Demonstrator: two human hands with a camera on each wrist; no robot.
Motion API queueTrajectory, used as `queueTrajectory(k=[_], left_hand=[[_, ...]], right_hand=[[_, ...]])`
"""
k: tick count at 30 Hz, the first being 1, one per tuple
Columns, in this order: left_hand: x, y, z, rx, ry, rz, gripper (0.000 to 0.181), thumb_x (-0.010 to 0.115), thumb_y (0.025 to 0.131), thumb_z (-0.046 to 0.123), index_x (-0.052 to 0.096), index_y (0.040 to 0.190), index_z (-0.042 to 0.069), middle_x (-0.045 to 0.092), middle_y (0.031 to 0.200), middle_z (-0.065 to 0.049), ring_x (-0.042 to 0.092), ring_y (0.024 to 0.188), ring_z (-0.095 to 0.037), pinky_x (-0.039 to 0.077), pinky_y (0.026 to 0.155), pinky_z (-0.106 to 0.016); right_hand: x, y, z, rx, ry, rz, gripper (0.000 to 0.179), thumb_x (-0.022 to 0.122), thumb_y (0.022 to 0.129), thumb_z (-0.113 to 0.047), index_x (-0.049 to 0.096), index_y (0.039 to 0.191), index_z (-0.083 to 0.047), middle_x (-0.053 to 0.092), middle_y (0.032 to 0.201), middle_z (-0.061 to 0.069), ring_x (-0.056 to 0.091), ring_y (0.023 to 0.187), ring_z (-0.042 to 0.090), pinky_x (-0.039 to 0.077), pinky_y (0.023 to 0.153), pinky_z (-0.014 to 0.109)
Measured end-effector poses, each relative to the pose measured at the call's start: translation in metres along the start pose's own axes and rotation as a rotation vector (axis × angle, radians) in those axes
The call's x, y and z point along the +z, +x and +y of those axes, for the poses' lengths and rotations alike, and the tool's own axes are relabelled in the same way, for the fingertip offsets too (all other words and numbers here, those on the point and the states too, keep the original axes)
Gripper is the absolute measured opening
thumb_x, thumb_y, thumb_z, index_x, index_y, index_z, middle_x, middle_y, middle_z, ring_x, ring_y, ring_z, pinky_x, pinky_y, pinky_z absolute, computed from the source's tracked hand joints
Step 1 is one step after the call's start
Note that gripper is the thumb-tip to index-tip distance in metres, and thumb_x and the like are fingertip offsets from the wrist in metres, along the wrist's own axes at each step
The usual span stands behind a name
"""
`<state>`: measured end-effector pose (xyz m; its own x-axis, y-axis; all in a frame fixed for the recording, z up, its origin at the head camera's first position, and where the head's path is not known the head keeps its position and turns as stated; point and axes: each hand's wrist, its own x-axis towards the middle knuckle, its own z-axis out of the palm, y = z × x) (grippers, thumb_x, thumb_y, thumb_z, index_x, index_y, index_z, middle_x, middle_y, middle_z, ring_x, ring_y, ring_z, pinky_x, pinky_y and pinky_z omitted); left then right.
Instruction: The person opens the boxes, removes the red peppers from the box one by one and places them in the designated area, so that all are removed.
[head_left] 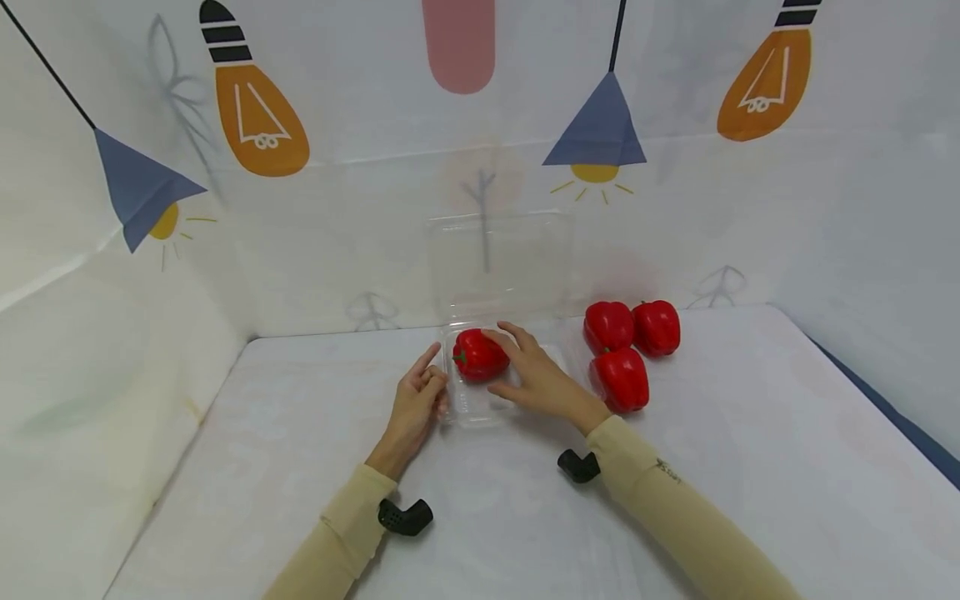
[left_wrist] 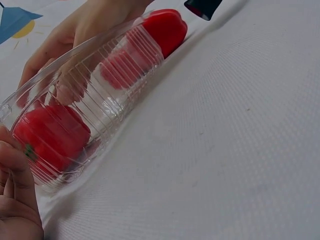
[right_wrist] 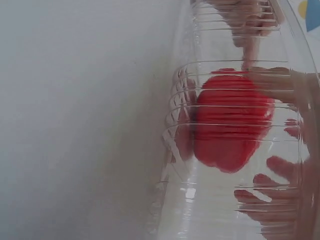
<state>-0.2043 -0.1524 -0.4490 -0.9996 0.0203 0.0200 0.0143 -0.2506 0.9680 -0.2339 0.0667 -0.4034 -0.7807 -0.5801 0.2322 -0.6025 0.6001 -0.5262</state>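
Note:
A clear plastic clamshell container [head_left: 477, 410] stands on the table with its lid raised behind it. Inside, on the left half, a red bell pepper [head_left: 477, 356] lies on its side, green stem to the left. My left hand [head_left: 414, 408] holds the container's left edge, its index finger extended and the others curled. Over the container reaches my right hand [head_left: 542, 377], its fingers spread and its fingertips close to the pepper's right side. Through the ribbed plastic wall, the left wrist view shows the same bell pepper [left_wrist: 52, 137].
To the container's right, three more red bell peppers lie close together: a front one [head_left: 621, 380], a back left one [head_left: 608, 326] and a back right one [head_left: 657, 327]. A white cloth covers the table [head_left: 300, 417]. Behind hangs a printed curtain [head_left: 360, 208].

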Motion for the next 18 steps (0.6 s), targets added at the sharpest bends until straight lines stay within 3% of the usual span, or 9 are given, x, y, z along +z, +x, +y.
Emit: queueTrajectory(k=[8, 18], left_hand=[[-0.002, 0.000, 0.001, 0.002, -0.005, 0.003, 0.059, 0.047, 0.092, -0.003, 0.032, 0.147, 0.012, 0.049, 0.069, 0.007, 0.043, 0.044, -0.004, 0.038, 0.041, -0.014], [0.000, 0.000, 0.000, 0.037, 0.000, 0.011, 0.059, 0.047, 0.090, -0.005, 0.034, 0.146, 0.010, 0.049, 0.069, 0.007, 0.042, 0.042, -0.004, 0.037, 0.040, -0.014]], right_hand=[[0.006, 0.014, -0.003, -0.039, -0.050, -0.006, 0.083, 0.075, 0.080, -0.029, 0.028, 0.148, -0.021, 0.024, 0.153, 0.012, 0.034, 0.137, 0.032, 0.044, 0.100, 0.052], [0.017, 0.028, -0.004, -0.042, -0.115, 0.022, 0.072, 0.074, 0.081, -0.030, 0.036, 0.142, -0.024, 0.036, 0.145, 0.007, 0.040, 0.131, 0.028, 0.037, 0.106, 0.051]])
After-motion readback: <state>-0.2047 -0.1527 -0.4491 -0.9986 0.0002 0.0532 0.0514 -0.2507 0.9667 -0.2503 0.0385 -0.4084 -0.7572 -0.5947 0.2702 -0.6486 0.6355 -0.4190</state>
